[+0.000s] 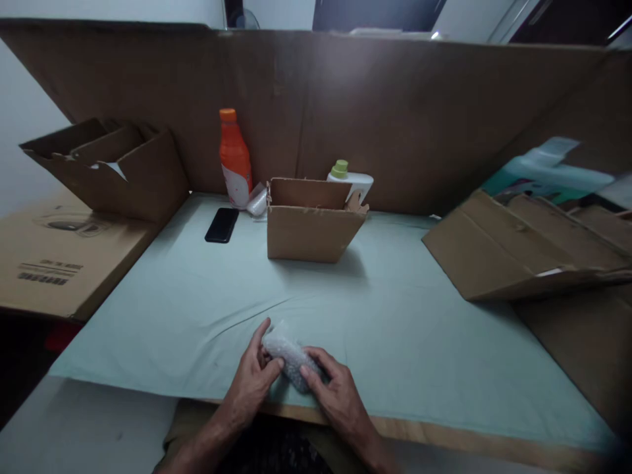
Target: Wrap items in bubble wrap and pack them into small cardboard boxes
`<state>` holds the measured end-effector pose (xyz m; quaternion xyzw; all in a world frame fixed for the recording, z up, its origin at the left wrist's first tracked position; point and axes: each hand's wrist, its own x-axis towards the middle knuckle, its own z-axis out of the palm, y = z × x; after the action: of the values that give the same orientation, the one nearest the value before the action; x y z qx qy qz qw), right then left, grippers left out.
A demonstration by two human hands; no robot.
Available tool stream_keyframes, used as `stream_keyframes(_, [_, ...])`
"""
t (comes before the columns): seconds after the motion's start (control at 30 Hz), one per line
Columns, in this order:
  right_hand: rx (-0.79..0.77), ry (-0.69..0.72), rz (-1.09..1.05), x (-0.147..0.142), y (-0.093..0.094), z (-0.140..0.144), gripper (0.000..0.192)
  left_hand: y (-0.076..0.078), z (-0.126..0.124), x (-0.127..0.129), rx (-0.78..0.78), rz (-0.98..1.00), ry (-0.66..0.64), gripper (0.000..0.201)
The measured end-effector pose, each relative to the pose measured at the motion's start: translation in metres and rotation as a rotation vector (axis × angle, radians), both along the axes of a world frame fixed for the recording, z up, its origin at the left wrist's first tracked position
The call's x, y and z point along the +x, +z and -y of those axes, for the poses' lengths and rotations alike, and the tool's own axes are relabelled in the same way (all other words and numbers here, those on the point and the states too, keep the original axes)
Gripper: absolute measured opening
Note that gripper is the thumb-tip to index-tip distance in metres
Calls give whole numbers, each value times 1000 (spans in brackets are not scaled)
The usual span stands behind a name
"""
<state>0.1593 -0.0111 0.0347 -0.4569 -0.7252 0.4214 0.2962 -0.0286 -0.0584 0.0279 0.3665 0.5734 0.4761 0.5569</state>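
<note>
You are holding a small bubble-wrapped bundle (291, 359) between both hands at the near edge of the worktop (395, 342), your left hand (254, 382) curling around its left end and your right hand (336, 392) gripping its right end. Farther back, a small open cardboard box (311, 227) is standing, with an orange bottle (234, 161) and a black phone (222, 225) lying to its left.

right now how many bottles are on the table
2: an orange bottle by the back wall beside the phone, and a white bottle behind the small open box. Others may be hidden.
</note>
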Motion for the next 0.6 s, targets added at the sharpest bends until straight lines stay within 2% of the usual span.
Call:
stream_keyframes(0.07, [33, 20, -33, 6, 6, 0, 28, 4, -2, 4, 56, -104, -25, 80])
stream_keyframes(0.17, [31, 86, -54, 18, 19, -9, 60, 8, -5, 6, 180, -278, -190, 78])
stream_keyframes(0.2, [15, 124, -40, 21, 24, -13, 59, 8, -7, 5, 229, -335, -278, 79])
stream_keyframes(0.27, [18, 165, 15, 27, 34, -21, 35, 13, -16, -1, 355, -472, -433, 82])
stream_keyframes(0.3, [33, 157, 49, 31, 37, -25, 23, 18, -24, -6, 432, -557, -460, 84])
stream_keyframes(0.37, [54, 114, 111, 40, 40, -33, 14, 36, -50, -20, 603, -752, -393, 82])
stream_keyframes(0.47, [41, 53, 177, 56, 37, -40, 19, 76, -110, -42, 809, -1022, -71, 67])
stream_keyframes(0.53, [32, 11, 186, 66, 35, -44, 23, 98, -154, -53, 851, -1121, 92, 63])
stream_keyframes(0.6, [39, -31, 171, 73, 37, -48, 24, 110, -192, -60, 780, -1095, 140, 54])
